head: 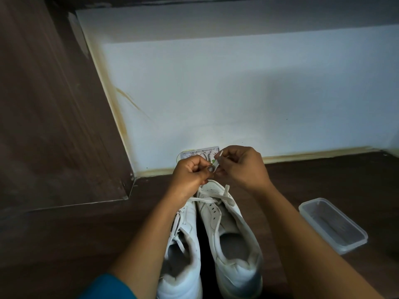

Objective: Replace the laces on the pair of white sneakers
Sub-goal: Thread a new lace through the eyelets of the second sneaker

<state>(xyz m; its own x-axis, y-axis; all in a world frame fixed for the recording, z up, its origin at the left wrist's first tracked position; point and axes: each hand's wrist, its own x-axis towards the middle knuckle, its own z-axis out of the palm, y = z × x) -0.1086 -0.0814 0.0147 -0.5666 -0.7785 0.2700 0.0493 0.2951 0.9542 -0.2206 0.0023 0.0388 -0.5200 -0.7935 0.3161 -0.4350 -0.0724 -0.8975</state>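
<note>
Two white sneakers stand side by side on the dark wooden surface, toes pointing away from me: the left sneaker [183,255] and the right sneaker [233,244]. A white lace [218,198] crosses the right sneaker's lower eyelets; its upper eyelets are bare. Both hands are raised above the toes. My left hand [190,175] and my right hand [239,167] pinch the white lace tip [217,161] between their fingertips. My left forearm hides part of the left sneaker.
A clear plastic container [332,225] lies to the right of the sneakers. A small printed package [200,153] leans on the white wall [237,93] behind my hands. A dark wooden panel [54,104] rises on the left.
</note>
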